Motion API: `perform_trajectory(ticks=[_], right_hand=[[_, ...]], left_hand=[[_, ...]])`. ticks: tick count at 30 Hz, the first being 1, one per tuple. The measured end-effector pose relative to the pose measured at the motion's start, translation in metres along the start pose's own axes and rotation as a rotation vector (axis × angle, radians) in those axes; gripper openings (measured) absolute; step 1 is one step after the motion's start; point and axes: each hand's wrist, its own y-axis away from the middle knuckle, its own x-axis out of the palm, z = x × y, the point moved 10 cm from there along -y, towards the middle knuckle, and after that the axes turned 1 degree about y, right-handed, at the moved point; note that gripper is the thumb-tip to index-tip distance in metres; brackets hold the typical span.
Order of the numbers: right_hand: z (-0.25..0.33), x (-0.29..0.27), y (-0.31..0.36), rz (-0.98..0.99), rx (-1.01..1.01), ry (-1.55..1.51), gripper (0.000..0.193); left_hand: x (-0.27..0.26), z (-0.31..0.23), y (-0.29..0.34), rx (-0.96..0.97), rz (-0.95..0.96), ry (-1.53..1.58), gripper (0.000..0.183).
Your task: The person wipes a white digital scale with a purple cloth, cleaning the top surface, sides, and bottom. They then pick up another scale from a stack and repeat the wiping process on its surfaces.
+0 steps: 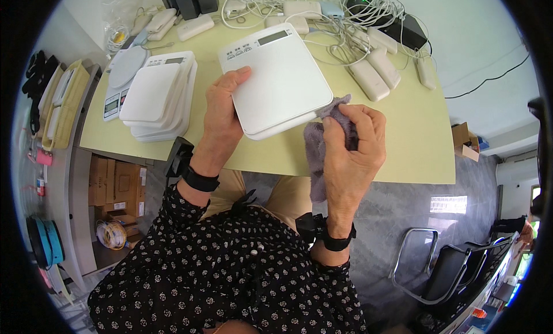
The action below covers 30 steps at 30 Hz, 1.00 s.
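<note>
White flat scale, in hand, with grey-purple cloth

White flat scale: upper centre of the frame, tilted, raised above the pale yellow worktop. Left hand: grips its left edge, thumb on top, other fingers hidden beneath. Right hand: right of centre, fingers pinching the cloth at the scale's lower right corner. Progress: wiping appears under way at that corner; how much surface is done cannot be told. Stack of white scales: upper left; whether wiped or waiting, not shown.
</note>
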Motion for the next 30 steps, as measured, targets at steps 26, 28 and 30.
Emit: perform_trajectory(ticks=[26,28,30], right_hand=[[-0.03,0.007,0.024,-0.066,0.194,-0.45,0.019],[-0.036,0.007,0.023,-0.09,0.227,-0.448,0.02],[-0.037,0.009,0.018,-0.123,0.218,-0.432,0.022]], left_hand=[[0.01,-0.026,0.018,0.244,0.045,-0.207,0.033],[0.013,-0.028,0.019,0.267,0.076,-0.217,0.032],[0.015,-0.029,0.019,0.278,0.096,-0.213,0.031]])
